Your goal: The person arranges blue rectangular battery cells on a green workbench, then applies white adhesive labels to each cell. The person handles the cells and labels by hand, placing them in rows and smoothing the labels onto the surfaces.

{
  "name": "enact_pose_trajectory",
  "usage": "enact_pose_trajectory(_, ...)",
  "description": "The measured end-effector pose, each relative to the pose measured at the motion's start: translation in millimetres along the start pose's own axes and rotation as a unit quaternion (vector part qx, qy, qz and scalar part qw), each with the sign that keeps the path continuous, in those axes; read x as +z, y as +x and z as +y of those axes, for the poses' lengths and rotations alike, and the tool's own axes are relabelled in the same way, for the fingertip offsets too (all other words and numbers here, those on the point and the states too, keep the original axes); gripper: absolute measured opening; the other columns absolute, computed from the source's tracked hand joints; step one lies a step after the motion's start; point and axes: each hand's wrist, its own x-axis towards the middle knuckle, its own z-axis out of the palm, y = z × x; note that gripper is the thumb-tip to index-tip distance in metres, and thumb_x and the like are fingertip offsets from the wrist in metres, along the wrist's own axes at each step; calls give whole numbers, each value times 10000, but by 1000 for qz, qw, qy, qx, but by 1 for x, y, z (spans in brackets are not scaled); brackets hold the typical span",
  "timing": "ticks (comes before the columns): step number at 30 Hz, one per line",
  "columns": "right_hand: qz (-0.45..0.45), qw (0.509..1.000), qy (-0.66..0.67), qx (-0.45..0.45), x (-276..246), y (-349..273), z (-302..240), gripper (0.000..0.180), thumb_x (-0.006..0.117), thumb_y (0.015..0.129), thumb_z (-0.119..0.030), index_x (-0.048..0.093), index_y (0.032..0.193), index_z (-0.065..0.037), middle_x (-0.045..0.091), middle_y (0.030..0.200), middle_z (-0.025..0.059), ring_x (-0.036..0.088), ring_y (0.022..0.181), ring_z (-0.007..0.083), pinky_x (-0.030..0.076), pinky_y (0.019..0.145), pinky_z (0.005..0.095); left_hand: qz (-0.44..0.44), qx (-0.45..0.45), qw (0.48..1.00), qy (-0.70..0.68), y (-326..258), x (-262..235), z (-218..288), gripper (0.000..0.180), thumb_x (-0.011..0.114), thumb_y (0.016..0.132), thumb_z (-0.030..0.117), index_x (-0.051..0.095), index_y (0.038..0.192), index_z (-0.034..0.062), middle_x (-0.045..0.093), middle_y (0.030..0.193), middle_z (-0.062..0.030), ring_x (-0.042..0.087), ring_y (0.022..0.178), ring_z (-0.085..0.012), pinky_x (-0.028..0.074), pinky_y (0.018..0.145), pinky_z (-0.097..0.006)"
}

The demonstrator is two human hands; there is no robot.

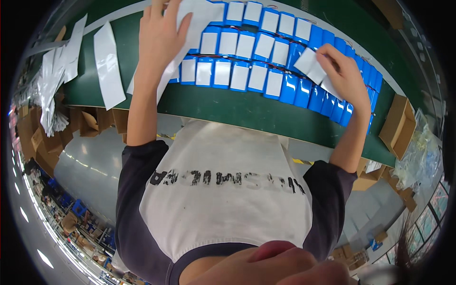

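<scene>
Head view: right hand pinches a white label over the rows of blue packs; left hand lies at a white sheet.
The right hand (341, 71) has thumb and fingers together on the white label (308, 63), tilted above the blue packs (288, 88), right of those already covered. The left hand (160, 40) spreads its thumb away beside the white sheet (195, 19); whether it grips cannot be told. Squaring one label edge to a pack before smoothing outward would likely keep it straight. A bare green strip of table (228, 107) runs between the packs and the near edge, giving room; rightward, the cardboard box (398, 126) limits the elbow's swing.
</scene>
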Motion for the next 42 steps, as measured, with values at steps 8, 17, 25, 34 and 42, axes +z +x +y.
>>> enact_pose_trajectory(8,-66,996,-39,-38,7,22,15,207,570,1077,-299,692,1086,-133,602,733,86,534,621,188,393,588,340,-16,204,965,-162,2,35,80,174,700,981,188,690,1138,114,669,1116,-31,627,1078,-194,474,979,-367)
enact_pose_trajectory(17,-70,989,-119,-47,13,32,17,212,584,1068,-309,709,1112,-143,674,768,86,610,638,227,445,596,341,-89,208,953,-201,-5,60,113,311,782,887,221,743,1196,215,616,1250,-15,533,1256,-235,422,1072,-446)
enact_pose_trajectory(25,77,986,-149,-13,9,21,11,182,594,1056,-245,671,1152,-111,666,785,126,618,681,241,494,669,337,-106,242,957,-115,-11,62,130,319,730,914,213,718,1227,150,588,1433,-8,480,1386,-246,369,1170,-483)
enact_pose_trajectory(34,12,997,-33,-74,24,-28,-29,129,654,1009,-203,677,1119,-140,722,997,56,690,825,319,545,696,375,-41,187,962,-193,-20,55,116,350,752,864,129,714,1212,144,646,1321,-41,523,1342,-281,362,1167,-495)
enact_pose_trajectory(42,-59,987,-134,-67,35,-25,-38,143,650,1001,-250,709,1102,-168,689,940,43,698,829,285,546,658,404,-87,234,928,-276,-52,38,120,427,779,789,79,735,1205,165,627,1246,-49,532,1214,-331,452,1055,-511)
